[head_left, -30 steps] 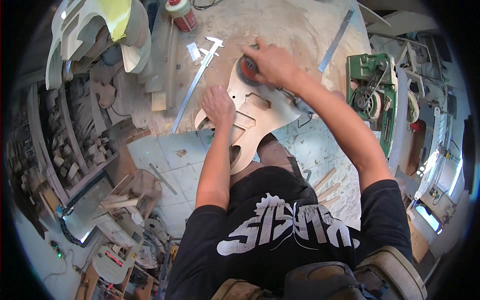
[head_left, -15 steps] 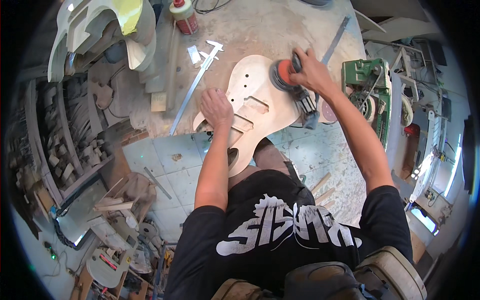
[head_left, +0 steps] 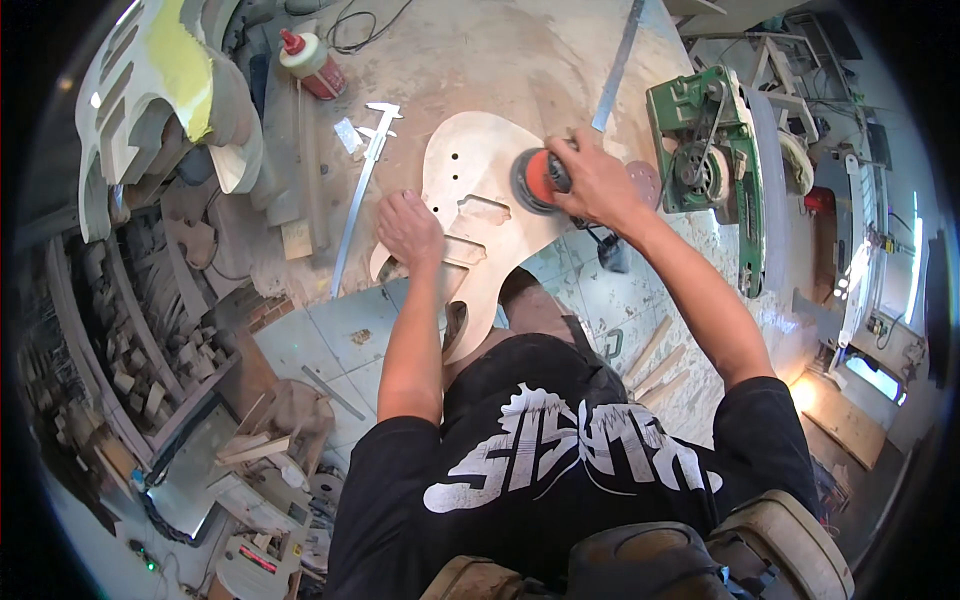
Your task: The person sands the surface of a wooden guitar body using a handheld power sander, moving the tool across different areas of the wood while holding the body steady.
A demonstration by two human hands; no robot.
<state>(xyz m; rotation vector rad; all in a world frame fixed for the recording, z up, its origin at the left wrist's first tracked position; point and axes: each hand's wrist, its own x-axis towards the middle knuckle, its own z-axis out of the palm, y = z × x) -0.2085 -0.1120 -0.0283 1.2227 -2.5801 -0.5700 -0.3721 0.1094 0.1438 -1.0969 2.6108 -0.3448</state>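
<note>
The pale, unpainted wooden guitar body (head_left: 500,145), with 3 dark round holes and 2 routed cavities, is the landmark; it lies face up on the dusty wooden workbench (head_left: 480,60). At its right side, the right hand (head_left: 598,182) grips the red-and-black round power sander (head_left: 540,182). On its left edge the left hand (head_left: 410,230) lies flat, fingers extended, closed around nothing. Left of it rests the silver metal caliper (head_left: 362,190). Best practice, I judge: disc flat, pressure light, no lingering near its rim or cavities, steady left palm.
</note>
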